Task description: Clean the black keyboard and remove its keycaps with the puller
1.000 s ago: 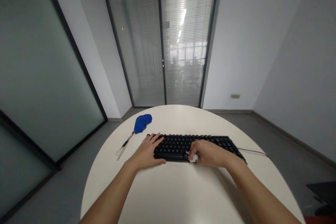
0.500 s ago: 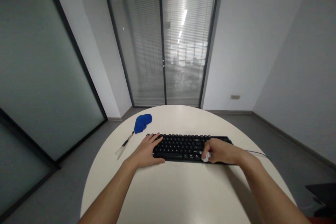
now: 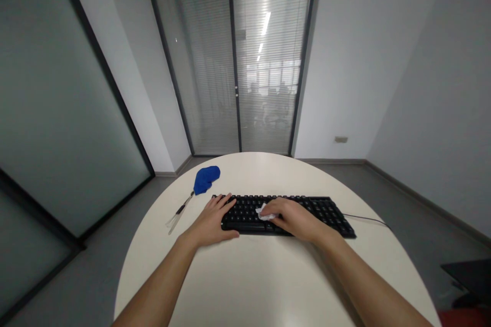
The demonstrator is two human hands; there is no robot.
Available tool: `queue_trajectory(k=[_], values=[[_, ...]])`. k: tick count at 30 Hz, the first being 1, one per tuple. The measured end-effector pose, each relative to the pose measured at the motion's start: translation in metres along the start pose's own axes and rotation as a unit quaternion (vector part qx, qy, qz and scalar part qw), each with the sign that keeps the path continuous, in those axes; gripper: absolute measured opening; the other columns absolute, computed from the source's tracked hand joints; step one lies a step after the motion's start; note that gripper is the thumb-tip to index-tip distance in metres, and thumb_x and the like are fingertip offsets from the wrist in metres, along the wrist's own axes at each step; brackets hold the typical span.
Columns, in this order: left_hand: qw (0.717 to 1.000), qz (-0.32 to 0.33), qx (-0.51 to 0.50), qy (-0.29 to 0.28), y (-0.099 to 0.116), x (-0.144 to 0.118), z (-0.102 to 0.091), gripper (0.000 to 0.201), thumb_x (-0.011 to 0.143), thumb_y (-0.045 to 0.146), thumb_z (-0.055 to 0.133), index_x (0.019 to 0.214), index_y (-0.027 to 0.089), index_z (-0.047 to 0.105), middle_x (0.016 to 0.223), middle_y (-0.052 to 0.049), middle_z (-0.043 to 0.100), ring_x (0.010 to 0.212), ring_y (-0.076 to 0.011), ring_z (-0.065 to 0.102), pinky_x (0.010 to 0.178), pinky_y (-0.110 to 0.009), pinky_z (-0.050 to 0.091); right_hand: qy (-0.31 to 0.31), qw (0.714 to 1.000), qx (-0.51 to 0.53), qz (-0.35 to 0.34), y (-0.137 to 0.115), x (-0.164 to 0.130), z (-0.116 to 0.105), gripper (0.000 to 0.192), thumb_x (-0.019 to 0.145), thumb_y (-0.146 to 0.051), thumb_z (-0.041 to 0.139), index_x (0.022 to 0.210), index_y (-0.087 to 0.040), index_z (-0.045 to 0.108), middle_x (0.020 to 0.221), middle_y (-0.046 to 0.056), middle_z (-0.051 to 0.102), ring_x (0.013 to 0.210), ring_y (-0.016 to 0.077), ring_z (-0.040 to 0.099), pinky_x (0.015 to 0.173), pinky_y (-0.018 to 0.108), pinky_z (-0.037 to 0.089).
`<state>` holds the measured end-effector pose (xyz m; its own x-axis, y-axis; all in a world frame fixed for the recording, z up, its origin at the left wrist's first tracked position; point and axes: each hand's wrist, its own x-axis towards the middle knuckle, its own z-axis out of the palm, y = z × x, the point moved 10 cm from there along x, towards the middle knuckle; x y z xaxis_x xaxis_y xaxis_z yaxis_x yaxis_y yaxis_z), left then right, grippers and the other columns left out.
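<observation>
Head view: one keyboard (image 3: 284, 209), two hands, one wipe (image 3: 265, 212).

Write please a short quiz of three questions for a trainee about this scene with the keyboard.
1. True or false: the left hand rests on the left end of the black keyboard.
2. What does the right hand press on the keys? A) a white wipe B) a sponge C) a brush
3. What blue thing lies on the round table, beyond the keyboard's left end?

Key
1. True.
2. A, the white wipe.
3. A blue cloth.
</observation>
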<state>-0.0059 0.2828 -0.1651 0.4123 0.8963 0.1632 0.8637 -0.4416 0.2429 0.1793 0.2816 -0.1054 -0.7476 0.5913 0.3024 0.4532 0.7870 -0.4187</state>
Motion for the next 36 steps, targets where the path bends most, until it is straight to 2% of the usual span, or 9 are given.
queue_trajectory(k=[5,14,18,20,24,27,31,33,36], values=[[1.0,-0.004,-0.006,0.002,0.001,0.0,-0.002,0.096,0.074,0.071,0.064,0.152,0.029,0.029,0.161,-0.006,0.019,0.147,-0.0367,0.017,0.119,-0.055,0.018,-0.054,0.998,-0.01,0.01,0.001,-0.001,0.011,0.039,0.075,-0.003,0.053,0.1,-0.023,0.076,0.104,0.003,0.073,0.099,0.0189,0.065,0.093,0.028,0.045],[1.0,-0.001,-0.005,0.002,-0.003,0.0,0.001,0.095,0.074,0.07,0.064,0.152,0.03,0.028,0.161,-0.006,0.018,0.147,-0.0364,0.017,0.119,-0.055,0.018,-0.087,0.985,0.047,0.14,0.058,-0.026,-0.005,0.035,0.063,-0.009,0.056,0.085,-0.021,0.08,0.09,0.002,0.075,0.084,0.0188,0.068,0.076,0.023,0.048],[1.0,-0.003,-0.006,0.0,-0.005,-0.001,0.002,0.096,0.074,0.071,0.064,0.152,0.03,0.028,0.161,-0.005,0.017,0.147,-0.0365,0.017,0.119,-0.055,0.017,-0.097,0.975,0.048,0.195,0.077,-0.039,-0.012,0.032,0.064,-0.012,0.057,0.085,-0.02,0.079,0.087,0.002,0.076,0.079,0.0195,0.068,0.068,0.023,0.047],[1.0,-0.004,-0.004,0.0,-0.006,-0.001,0.003,0.096,0.074,0.071,0.064,0.153,0.03,0.027,0.161,-0.005,0.016,0.147,-0.0365,0.016,0.119,-0.054,0.017,-0.075,0.975,0.033,0.208,0.082,-0.041,-0.018,0.028,0.067,-0.014,0.057,0.085,-0.019,0.078,0.084,0.003,0.075,0.076,0.0196,0.067,0.066,0.024,0.047],[1.0,-0.001,-0.006,0.0,-0.005,-0.001,0.003,0.096,0.074,0.072,0.064,0.153,0.031,0.027,0.161,-0.006,0.016,0.147,-0.0371,0.016,0.119,-0.055,0.017,0.031,0.987,0.003,0.155,0.066,-0.027,-0.034,0.025,0.076,-0.015,0.055,0.091,-0.02,0.075,0.094,0.005,0.074,0.085,0.0207,0.066,0.076,0.028,0.049],[1.0,-0.001,-0.006,0.001,-0.003,0.0,0.002,0.095,0.075,0.07,0.064,0.153,0.03,0.028,0.161,-0.006,0.017,0.147,-0.0366,0.017,0.119,-0.055,0.017,0.067,0.996,0.002,0.064,0.036,-0.011,-0.025,0.027,0.085,-0.016,0.053,0.102,-0.022,0.073,0.106,0.006,0.072,0.099,0.021,0.064,0.091,0.032,0.047],[1.0,-0.001,-0.001,0.001,-0.002,0.0,0.002,0.095,0.075,0.068,0.065,0.152,0.029,0.028,0.161,-0.007,0.018,0.147,-0.0362,0.017,0.119,-0.054,0.016,0.032,0.999,-0.01,-0.028,0.003,0.004,0.008,0.034,0.091,-0.011,0.049,0.114,-0.025,0.069,0.114,0.004,0.07,0.107,0.0188,0.061,0.098,0.032,0.044],[1.0,0.001,0.0,0.004,-0.003,0.0,0.002,0.095,0.074,0.069,0.065,0.152,0.029,0.028,0.161,-0.007,0.018,0.147,-0.0363,0.017,0.119,-0.054,0.017,0.013,0.999,-0.028,-0.032,0.0,0.006,0.019,0.036,0.09,-0.008,0.048,0.114,-0.024,0.07,0.112,0.004,0.07,0.106,0.0194,0.061,0.096,0.032,0.045],[1.0,0.003,0.001,0.003,-0.003,0.0,0.003,0.095,0.074,0.07,0.064,0.152,0.029,0.028,0.161,-0.007,0.018,0.147,-0.0364,0.017,0.119,-0.055,0.017,-0.006,0.999,-0.049,-0.013,0.006,0.004,0.02,0.037,0.087,-0.006,0.05,0.113,-0.023,0.071,0.11,0.005,0.071,0.105,0.0206,0.062,0.093,0.031,0.046]])
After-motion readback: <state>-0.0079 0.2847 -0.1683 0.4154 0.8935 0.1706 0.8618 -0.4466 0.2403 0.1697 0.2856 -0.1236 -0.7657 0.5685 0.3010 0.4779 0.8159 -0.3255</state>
